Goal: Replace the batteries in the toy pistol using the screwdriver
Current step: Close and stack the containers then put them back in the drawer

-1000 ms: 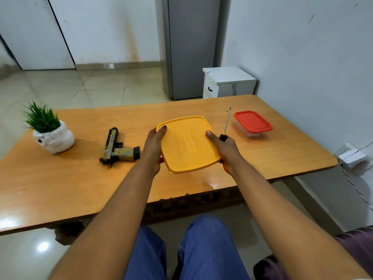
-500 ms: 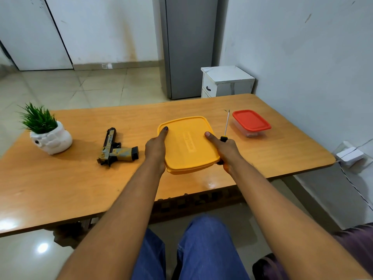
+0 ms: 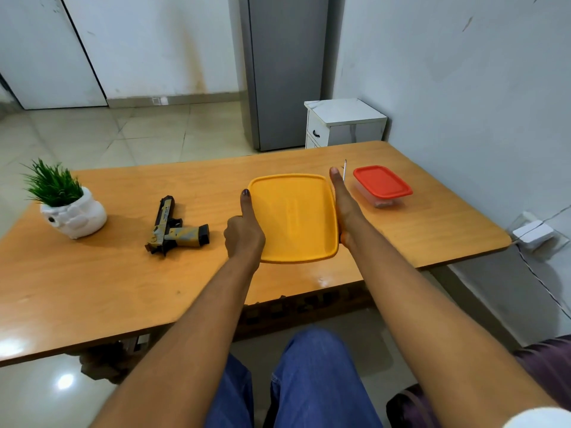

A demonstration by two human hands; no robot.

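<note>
A yellow-lidded box [image 3: 293, 216] is at the table's middle, held between both my hands. My left hand [image 3: 244, 230] grips its left side, thumb up along the edge and fingers curled below. My right hand [image 3: 344, 208] holds the right side, its thumb lying straight along the rim and its fingers hidden under the box. The toy pistol [image 3: 176, 227], tan and black, lies on its side left of my left hand. Only the thin metal shaft of the screwdriver [image 3: 344, 169] shows past my right thumb; its handle is hidden.
A small clear box with a red lid [image 3: 381, 183] stands right of the screwdriver. A white pot with a green plant [image 3: 69, 208] sits at the table's left end. The wooden table [image 3: 92, 288] ends near my knees; a wall runs along the right.
Both hands slid from the lid's near corners to the box's sides, thumbs now along its edges. The box turned square to me, and my right hand now covers the screwdriver handle.
</note>
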